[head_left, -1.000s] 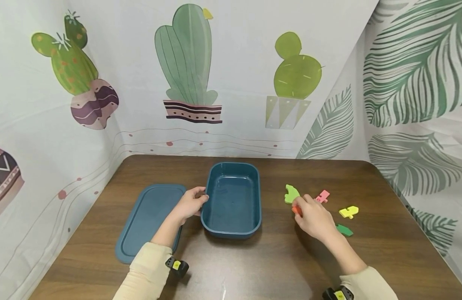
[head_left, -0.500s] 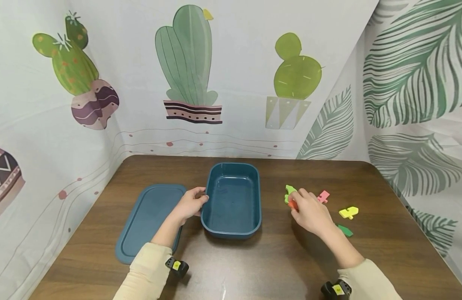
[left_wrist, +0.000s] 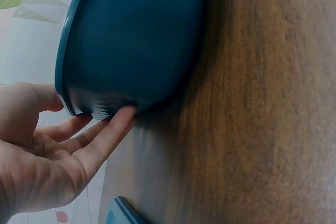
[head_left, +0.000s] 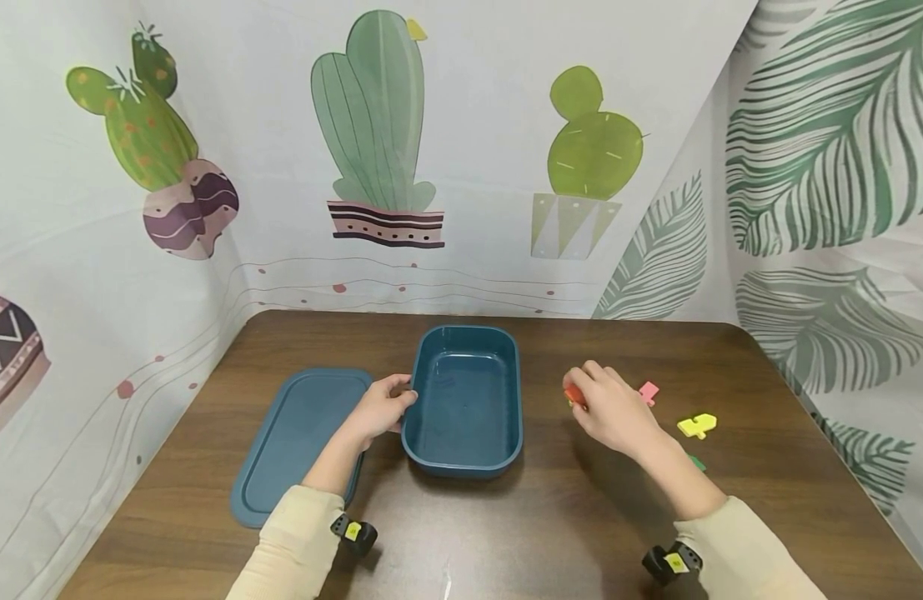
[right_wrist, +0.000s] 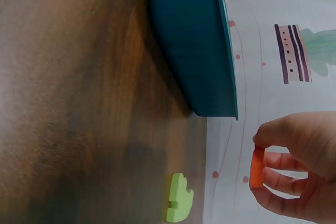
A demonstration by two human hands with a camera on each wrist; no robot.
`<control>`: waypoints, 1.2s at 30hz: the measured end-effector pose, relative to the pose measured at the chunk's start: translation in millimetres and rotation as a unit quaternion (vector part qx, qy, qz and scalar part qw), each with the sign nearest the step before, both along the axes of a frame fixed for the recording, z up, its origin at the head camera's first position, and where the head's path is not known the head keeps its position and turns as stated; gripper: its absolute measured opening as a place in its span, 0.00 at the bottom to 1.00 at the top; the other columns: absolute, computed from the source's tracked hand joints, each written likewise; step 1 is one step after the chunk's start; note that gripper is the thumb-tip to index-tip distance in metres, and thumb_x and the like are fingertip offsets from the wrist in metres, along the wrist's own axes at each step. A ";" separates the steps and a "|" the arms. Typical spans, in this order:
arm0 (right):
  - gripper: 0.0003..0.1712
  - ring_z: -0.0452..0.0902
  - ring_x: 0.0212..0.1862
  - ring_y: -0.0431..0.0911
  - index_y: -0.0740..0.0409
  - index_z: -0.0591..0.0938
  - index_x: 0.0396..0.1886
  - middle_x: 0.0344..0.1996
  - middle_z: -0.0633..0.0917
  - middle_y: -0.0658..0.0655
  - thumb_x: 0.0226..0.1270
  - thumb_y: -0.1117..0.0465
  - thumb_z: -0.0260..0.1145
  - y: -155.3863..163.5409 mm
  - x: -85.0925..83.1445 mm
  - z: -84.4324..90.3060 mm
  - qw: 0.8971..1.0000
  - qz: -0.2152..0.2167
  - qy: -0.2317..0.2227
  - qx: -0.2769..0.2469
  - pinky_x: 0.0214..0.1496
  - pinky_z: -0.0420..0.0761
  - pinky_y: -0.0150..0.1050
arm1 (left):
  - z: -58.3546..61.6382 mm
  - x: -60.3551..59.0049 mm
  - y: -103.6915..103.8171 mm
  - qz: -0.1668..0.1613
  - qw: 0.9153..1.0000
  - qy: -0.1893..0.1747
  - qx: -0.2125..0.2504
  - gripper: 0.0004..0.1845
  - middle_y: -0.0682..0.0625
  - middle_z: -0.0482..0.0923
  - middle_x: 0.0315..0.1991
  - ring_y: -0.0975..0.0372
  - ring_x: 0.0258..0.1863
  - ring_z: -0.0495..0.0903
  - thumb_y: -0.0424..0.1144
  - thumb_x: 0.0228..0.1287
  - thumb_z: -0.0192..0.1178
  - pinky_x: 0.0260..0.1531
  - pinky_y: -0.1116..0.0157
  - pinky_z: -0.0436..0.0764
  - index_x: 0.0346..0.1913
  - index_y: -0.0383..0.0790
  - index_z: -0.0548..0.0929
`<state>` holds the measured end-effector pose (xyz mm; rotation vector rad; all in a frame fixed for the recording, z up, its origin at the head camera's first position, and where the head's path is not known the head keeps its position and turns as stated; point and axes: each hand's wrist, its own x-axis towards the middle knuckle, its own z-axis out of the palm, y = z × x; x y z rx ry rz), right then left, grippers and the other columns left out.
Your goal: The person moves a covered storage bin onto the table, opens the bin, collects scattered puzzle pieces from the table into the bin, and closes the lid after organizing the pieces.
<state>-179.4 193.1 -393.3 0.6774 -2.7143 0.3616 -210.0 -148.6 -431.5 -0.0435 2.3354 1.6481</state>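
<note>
My left hand (head_left: 378, 410) holds the left side of a dark teal plastic container (head_left: 464, 417), which stands uncovered on the table. In the left wrist view the thumb is at the rim of the container (left_wrist: 131, 40) and the fingertips lie against its ribbed outer wall. To the right of the container, my right hand (head_left: 617, 410) pinches a small flat orange piece (right_wrist: 257, 167) between thumb and fingers, raised above the table. A light green notched piece (right_wrist: 179, 199) lies on the table below it, mostly hidden by the hand in the head view.
A blue-grey lid (head_left: 303, 442) lies flat at the left, partly under the left forearm. Right of the right hand lie a pink piece (head_left: 649, 392) and a yellow piece (head_left: 697, 426). A dark green piece (head_left: 697, 463) is mostly covered by the right wrist. Printed cloth hangs behind the table.
My right hand has moved left and a little away from me with the orange piece, now covering the light green piece. The left hand and the container have stayed still.
</note>
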 end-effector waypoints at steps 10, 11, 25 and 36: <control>0.16 0.71 0.34 0.49 0.55 0.78 0.38 0.32 0.76 0.54 0.47 0.67 0.71 -11.1 -4.6 12.1 0.999 0.036 0.019 0.013 0.30 0.78 0.41 | -0.2 -0.3 0.0 0.000 1.000 0.004 -0.001 0.24 0.38 0.73 0.55 0.51 0.43 0.77 0.36 0.66 0.50 0.32 0.56 0.83 0.64 0.35 0.65; 0.16 0.71 0.35 0.49 0.55 0.78 0.38 0.32 0.76 0.54 0.47 0.67 0.71 -12.5 -4.8 12.8 0.999 0.040 0.019 0.013 0.30 0.78 0.41 | -0.6 -0.6 0.0 0.000 1.000 0.004 0.001 0.24 0.38 0.73 0.54 0.51 0.43 0.77 0.36 0.66 0.50 0.32 0.56 0.83 0.64 0.35 0.65; 0.14 0.70 0.34 0.48 0.52 0.76 0.34 0.29 0.72 0.50 0.48 0.68 0.69 -35.8 -5.5 16.8 0.992 0.106 0.049 0.038 0.21 0.73 0.35 | -0.4 0.3 0.0 -0.001 1.000 -0.002 -0.002 0.23 0.38 0.72 0.55 0.52 0.41 0.78 0.36 0.67 0.50 0.32 0.58 0.83 0.64 0.35 0.66; 0.13 0.69 0.32 0.46 0.51 0.76 0.33 0.29 0.72 0.49 0.49 0.65 0.70 -54.0 -8.7 16.6 0.987 0.138 0.048 0.073 0.21 0.69 0.29 | 0.7 0.3 0.3 -0.001 1.000 -0.003 0.002 0.23 0.39 0.72 0.56 0.53 0.40 0.79 0.36 0.67 0.50 0.32 0.58 0.83 0.64 0.35 0.66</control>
